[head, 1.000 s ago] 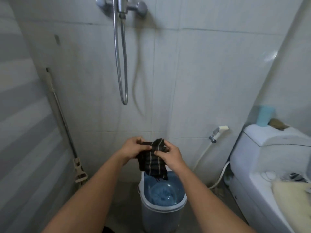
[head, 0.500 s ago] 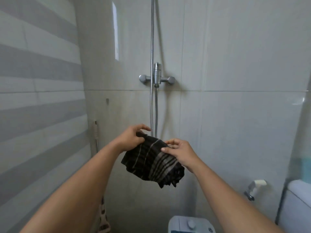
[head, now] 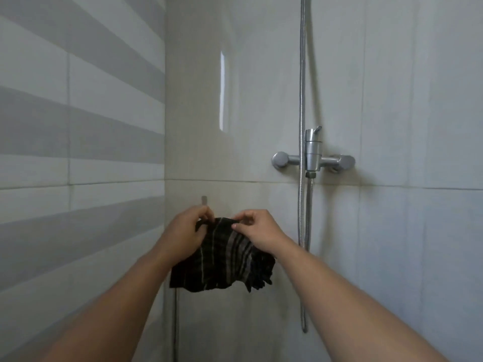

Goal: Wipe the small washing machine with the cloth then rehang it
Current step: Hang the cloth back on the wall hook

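A dark cloth with pale stripes (head: 224, 259) hangs bunched from both my hands in front of the back tiled wall. My left hand (head: 184, 235) pinches its upper left edge. My right hand (head: 257, 231) pinches the upper right edge between thumb and fingers. A small grey wall hook (head: 204, 200) sits on the tile just above my left hand's fingertips, close to the cloth's top edge. The small washing machine is out of view below the frame.
A chrome shower mixer (head: 313, 160) is fixed to the wall on the right, with a riser pipe (head: 302, 74) above and a hose (head: 304, 283) hanging down. A grey-and-white striped wall (head: 78, 152) closes in the left side.
The view has tilted up and left, so the washing machine has dropped out of sight. Both hands have carried the cloth up and left, to just under the wall hook.
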Tool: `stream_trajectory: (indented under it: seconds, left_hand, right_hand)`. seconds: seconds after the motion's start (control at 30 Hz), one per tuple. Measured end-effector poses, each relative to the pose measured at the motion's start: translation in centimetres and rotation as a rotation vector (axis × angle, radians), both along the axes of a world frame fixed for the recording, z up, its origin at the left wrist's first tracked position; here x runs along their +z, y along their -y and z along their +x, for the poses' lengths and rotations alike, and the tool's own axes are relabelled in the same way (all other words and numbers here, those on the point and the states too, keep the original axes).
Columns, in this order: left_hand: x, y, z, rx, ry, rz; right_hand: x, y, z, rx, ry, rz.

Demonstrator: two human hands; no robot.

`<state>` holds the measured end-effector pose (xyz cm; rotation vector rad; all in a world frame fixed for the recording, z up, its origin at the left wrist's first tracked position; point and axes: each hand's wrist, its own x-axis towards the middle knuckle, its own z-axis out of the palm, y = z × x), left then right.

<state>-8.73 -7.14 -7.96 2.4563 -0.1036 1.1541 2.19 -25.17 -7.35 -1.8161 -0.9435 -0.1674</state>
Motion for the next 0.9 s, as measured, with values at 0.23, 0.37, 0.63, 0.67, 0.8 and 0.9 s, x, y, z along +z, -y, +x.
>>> stream_trajectory:
  seconds: [0.23,0.37,0.63,0.67,0.8,0.9]
  left_hand:
    - [0.9,-8.4,7.7,0.329,0.188,0.268]
    - [-0.3,-10.1,10.9,0.296,0.162,0.202]
    - [-5.7,-10.1,12.6,0.195,0.135,0.056]
    - [-6.1,-9.8,12.4,0.185,0.127,0.015]
    - [-8.0,-9.3,11.7,0.13,0.033,-0.121]
    - [-8.7,-8.3,10.8,0.083,0.008,-0.199]
  right_hand:
    - [2.7,-10.6,5.9,-0.224,0.357,-0.01]
    - [2.3,-13.6,8.5,-0.374,0.805,-0.3]
    - [-3.3,-14.4,10.1,-0.561,1.043,-0.27]
    - [-3.9,-14.1,10.0,-0.548,1.017,-0.267]
    - [-6.2,-12.4,9.2,-0.497,0.939,-0.296]
    - [-7.3,-10.5,7.3,-0.459,0.867,-0.33]
